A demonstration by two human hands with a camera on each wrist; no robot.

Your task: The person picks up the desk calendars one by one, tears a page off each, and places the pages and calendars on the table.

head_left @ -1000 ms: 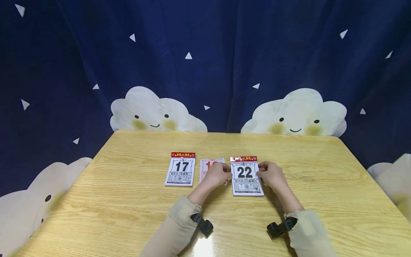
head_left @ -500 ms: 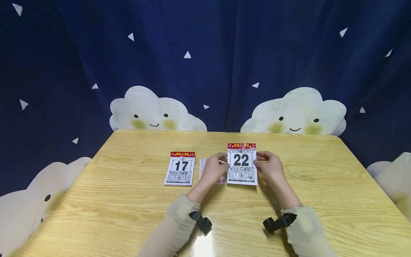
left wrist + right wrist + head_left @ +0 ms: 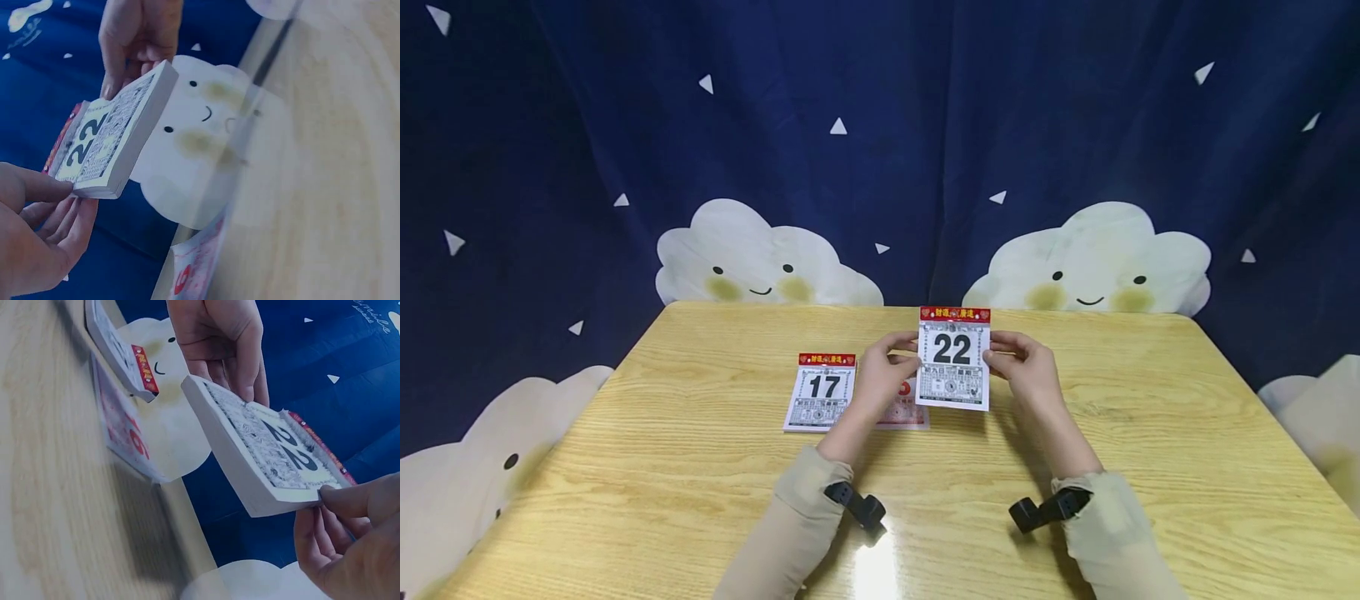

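Between my two hands a thick tear-off calendar pad [image 3: 953,362] showing a black 22 is held up off the table, its red header at the top. My left hand [image 3: 883,372] grips its left edge, thumb on the front and fingers behind. On the opposite edge my right hand [image 3: 1026,371] pinches it the same way. Below and left lies a loose calendar sheet [image 3: 906,417] printed in red, partly hidden by my left hand; its red 16 [image 3: 136,439] shows in the right wrist view. Another calendar pad [image 3: 822,393], with a black 17, lies left of that sheet.
The light wooden table [image 3: 700,467] spreads out on all sides of the calendars. Behind it hangs a dark blue curtain [image 3: 880,150] with white triangles and smiling clouds. Each wrist carries a black strapped camera [image 3: 857,506].
Both hands have raised the 22 calendar from low over the table, moving it up and slightly left. The 17 calendar and the red-printed sheet stay in place.
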